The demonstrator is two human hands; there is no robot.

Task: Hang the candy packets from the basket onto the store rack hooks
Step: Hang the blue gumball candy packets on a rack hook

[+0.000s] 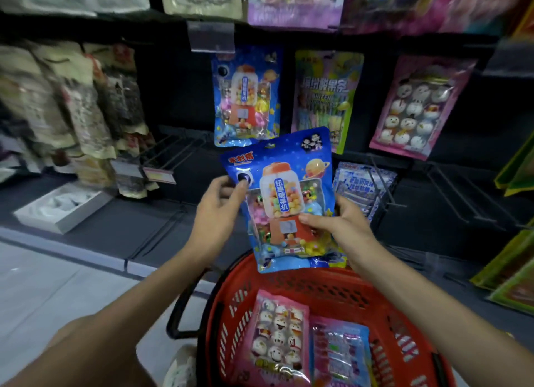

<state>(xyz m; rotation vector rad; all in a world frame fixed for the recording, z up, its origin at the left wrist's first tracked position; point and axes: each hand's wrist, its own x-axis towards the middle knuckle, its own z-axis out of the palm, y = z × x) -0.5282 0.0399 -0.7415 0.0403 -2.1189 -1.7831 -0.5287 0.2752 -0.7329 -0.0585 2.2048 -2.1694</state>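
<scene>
A blue candy packet [284, 196] with a gumball-machine picture is held upright above the red basket [375, 308]. My left hand [219, 207] pinches its upper left edge, thumb on the front. My right hand [341, 223] grips its right side, thumb across the front. An identical blue packet [247, 97] hangs on the rack just above it. In the basket lie a pink packet of white round candies [277, 340] and a second pink-and-blue packet [341, 355].
On the rack hang a green-purple packet [325, 94] and a pink marshmallow packet [416, 106] to the right, brown packets [72, 109] to the left. Bare wire hooks [173, 152] jut out at lower left. A white box [60, 206] sits on the bottom shelf.
</scene>
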